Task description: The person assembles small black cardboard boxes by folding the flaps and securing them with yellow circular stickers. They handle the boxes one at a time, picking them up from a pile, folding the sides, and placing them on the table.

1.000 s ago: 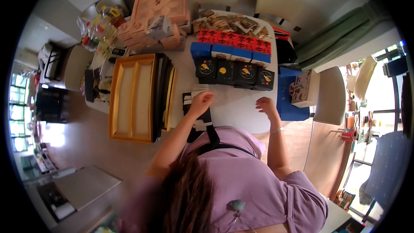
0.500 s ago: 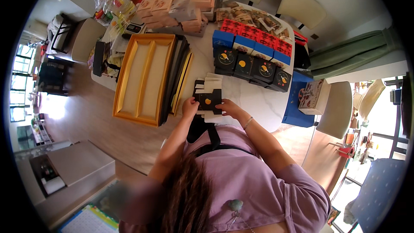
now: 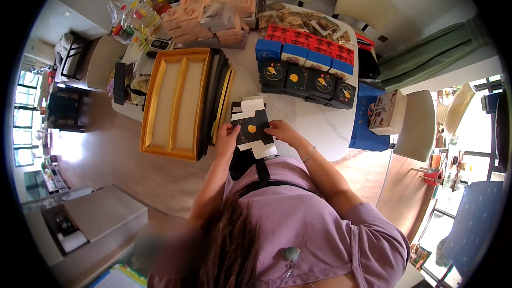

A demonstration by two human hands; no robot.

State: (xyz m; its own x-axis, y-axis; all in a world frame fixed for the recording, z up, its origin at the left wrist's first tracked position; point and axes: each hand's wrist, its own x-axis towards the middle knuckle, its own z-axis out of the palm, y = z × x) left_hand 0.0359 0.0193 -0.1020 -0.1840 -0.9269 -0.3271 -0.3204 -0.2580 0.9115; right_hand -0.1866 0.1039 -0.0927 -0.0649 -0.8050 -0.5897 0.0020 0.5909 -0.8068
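In front of my body, at the table's near edge, I hold a black box carton (image 3: 252, 128) with a small yellow motif, its white flaps standing out at the far and near ends. My left hand (image 3: 228, 137) grips its left edge between thumb and fingers. On the opposite edge my right hand (image 3: 284, 131) pinches the carton, a bracelet on that wrist. A dark flat piece shows partly behind the carton's far left corner. Beyond my right hand stands a row of closed black boxes (image 3: 295, 79) with similar motifs.
Left of the carton, a gold compartment tray (image 3: 145, 122) lies on stacked dark trays. Blue boxes (image 3: 268, 49) and red boxes (image 3: 320, 45) stand behind the black ones. Farther back are pink boxes (image 3: 216, 16), packets (image 3: 290, 20) and oil bottles (image 3: 143, 16). A blue bag (image 3: 368, 137) is at right.
The carton has turned slightly and come nearer my body, with its near white flaps now spread more visibly. Both hands keep hold of its edges. The whole view has shifted a little.
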